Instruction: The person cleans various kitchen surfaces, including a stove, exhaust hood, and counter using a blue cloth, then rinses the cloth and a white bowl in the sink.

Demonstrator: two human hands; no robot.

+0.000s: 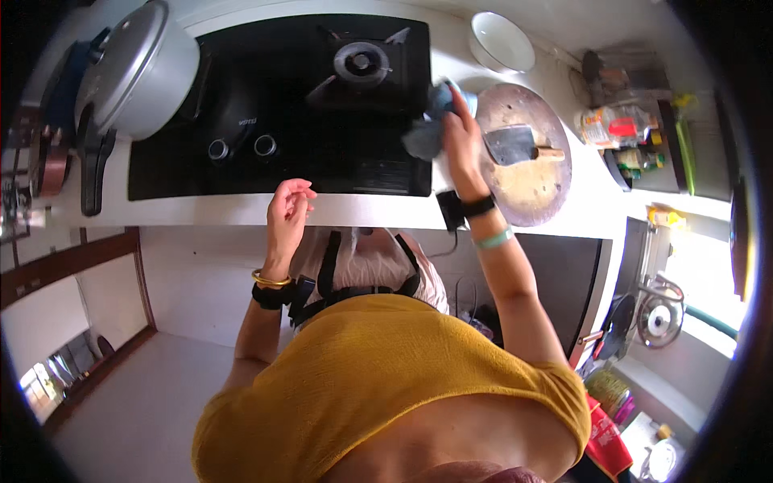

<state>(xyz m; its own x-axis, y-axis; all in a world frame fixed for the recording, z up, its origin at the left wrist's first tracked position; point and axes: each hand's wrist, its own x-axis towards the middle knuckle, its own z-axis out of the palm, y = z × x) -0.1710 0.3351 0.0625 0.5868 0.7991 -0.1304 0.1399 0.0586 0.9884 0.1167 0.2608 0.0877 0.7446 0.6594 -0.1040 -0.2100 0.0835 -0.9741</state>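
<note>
A blue-grey cloth, blurred and bunched up, is gripped in my right hand at the right edge of the black glass gas cooktop. Just to the right of that hand, a cleaver with a wooden handle lies on a round wooden chopping board. My left hand hovers by the counter's front edge, below the cooktop knobs. Its fingers are loosely curled and apart, with nothing in them.
A large lidded metal pressure cooker stands at the cooktop's left, its black handle reaching towards the front edge. One burner is at the back. A white bowl sits behind the board. Plastic bottles are on the right.
</note>
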